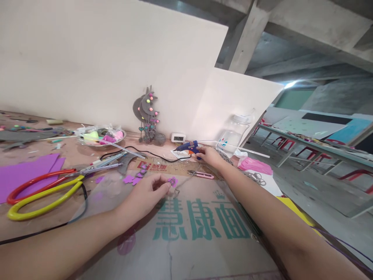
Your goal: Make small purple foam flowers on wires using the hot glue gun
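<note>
My left hand (152, 191) pinches a small purple flower cutout (174, 180) with grey cord at its centre, above the printed cardboard (210, 249). Farther back, my right hand (210, 156) is closed round the handle of a blue hot glue gun (186, 147), whose nozzle points left. More purple flower pieces (132, 179) lie just beyond my left hand, with small grey bits on or beside them. Pink thread snips (201, 174) rest on the cardboard between my hands. My left palm is turned away from view.
Large scissors (43, 198) with red and yellow handles lie at left over purple sheets (26, 171). Behind are a bowl of coloured pieces (101, 136), a grey moon-shaped hanging (147, 112), a small digital clock (178, 137) and a plastic jar (234, 134). A black cord (154, 156) crosses the table.
</note>
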{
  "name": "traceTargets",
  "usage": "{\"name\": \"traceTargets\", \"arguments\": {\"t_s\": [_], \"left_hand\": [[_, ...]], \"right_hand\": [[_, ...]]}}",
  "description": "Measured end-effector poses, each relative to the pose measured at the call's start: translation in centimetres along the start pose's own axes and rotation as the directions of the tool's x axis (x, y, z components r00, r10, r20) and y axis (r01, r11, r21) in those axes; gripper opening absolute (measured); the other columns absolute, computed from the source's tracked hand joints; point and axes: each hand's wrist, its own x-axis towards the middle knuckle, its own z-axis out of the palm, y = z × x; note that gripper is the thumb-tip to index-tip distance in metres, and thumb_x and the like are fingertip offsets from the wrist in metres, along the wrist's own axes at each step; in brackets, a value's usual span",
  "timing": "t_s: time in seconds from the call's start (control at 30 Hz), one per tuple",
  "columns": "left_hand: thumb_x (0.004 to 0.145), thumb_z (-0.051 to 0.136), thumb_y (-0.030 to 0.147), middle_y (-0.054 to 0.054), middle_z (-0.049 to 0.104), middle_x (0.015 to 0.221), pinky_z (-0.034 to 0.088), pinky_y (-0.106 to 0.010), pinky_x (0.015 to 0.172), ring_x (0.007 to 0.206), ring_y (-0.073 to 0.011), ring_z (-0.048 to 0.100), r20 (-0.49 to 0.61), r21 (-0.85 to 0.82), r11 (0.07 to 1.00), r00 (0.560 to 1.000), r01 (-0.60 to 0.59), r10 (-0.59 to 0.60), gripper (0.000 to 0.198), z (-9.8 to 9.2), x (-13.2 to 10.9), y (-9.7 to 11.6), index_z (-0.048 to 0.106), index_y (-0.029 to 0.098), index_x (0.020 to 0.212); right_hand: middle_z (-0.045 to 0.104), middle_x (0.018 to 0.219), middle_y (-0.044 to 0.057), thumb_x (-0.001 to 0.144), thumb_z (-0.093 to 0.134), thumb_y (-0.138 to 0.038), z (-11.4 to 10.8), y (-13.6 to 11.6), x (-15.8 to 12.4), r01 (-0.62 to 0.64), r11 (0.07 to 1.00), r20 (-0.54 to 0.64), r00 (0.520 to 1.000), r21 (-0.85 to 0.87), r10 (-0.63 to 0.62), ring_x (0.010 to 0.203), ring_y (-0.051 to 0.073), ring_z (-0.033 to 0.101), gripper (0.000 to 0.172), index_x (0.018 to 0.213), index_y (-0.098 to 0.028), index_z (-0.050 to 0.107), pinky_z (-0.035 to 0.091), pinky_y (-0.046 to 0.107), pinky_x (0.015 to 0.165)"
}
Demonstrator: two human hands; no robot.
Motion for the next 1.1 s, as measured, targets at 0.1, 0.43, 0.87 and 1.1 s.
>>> {"name": "traceTargets", "arguments": {"t_s": [0.1, 0.43, 0.87, 1.1], "left_hand": [[0.080, 0.049, 0.027, 0.004, 0.051, 0.060, 0.033, -0.023, 0.056, 0.058, -0.0118, 0.047, 0.003, -0.020, 1.000, 1.000, 0.022, -0.022, 0.015, 0.0, 0.1, 0.1, 0.052, 0.018, 0.069], [0.081, 0.050, 0.028, 0.004, 0.052, 0.062, 0.034, -0.022, 0.056, 0.058, -0.0106, 0.048, -0.002, -0.086, 0.996, 0.999, 0.033, -0.033, 0.014, -0.2, -0.1, 0.3, 0.052, 0.018, 0.070], [0.079, 0.052, 0.029, 0.004, 0.053, 0.060, 0.034, -0.022, 0.055, 0.057, -0.0116, 0.048, -0.007, -0.099, 0.994, 0.999, 0.035, -0.036, 0.014, -0.1, 0.1, 0.1, 0.053, 0.018, 0.071], [0.077, 0.053, 0.030, 0.004, 0.052, 0.058, 0.035, -0.023, 0.054, 0.055, -0.0121, 0.047, -0.032, -0.064, 0.998, 0.999, 0.026, -0.028, 0.015, 0.0, 0.1, 0.0, 0.054, 0.017, 0.069]], "right_hand": [[0.069, 0.103, 0.011, 0.088, 0.048, -0.033, -0.7, -0.6, -1.0, 0.013, 0.997, 0.006, 1.000, -0.073, -0.013, 0.091, 0.023, 0.064, 0.034, 0.115, -0.017, 0.061, 0.045, 0.029, 0.075], [0.067, 0.101, 0.015, 0.089, 0.041, -0.038, -2.8, -3.0, -4.5, 0.045, 0.969, 0.028, 0.999, -0.244, -0.039, 0.090, 0.027, 0.062, 0.039, 0.120, -0.017, 0.053, 0.042, 0.032, 0.073], [0.069, 0.097, 0.016, 0.086, 0.047, -0.033, -2.1, -1.1, -2.5, -0.021, 0.992, -0.041, 0.999, -0.124, 0.016, 0.087, 0.026, 0.064, 0.032, 0.105, -0.014, 0.063, 0.044, 0.032, 0.074], [0.068, 0.107, 0.006, 0.081, 0.054, -0.021, 0.5, 0.6, -0.2, 0.037, 0.987, -0.050, 0.998, 0.155, -0.029, 0.089, 0.018, 0.064, 0.042, 0.122, -0.018, 0.056, 0.047, 0.025, 0.076]]}}
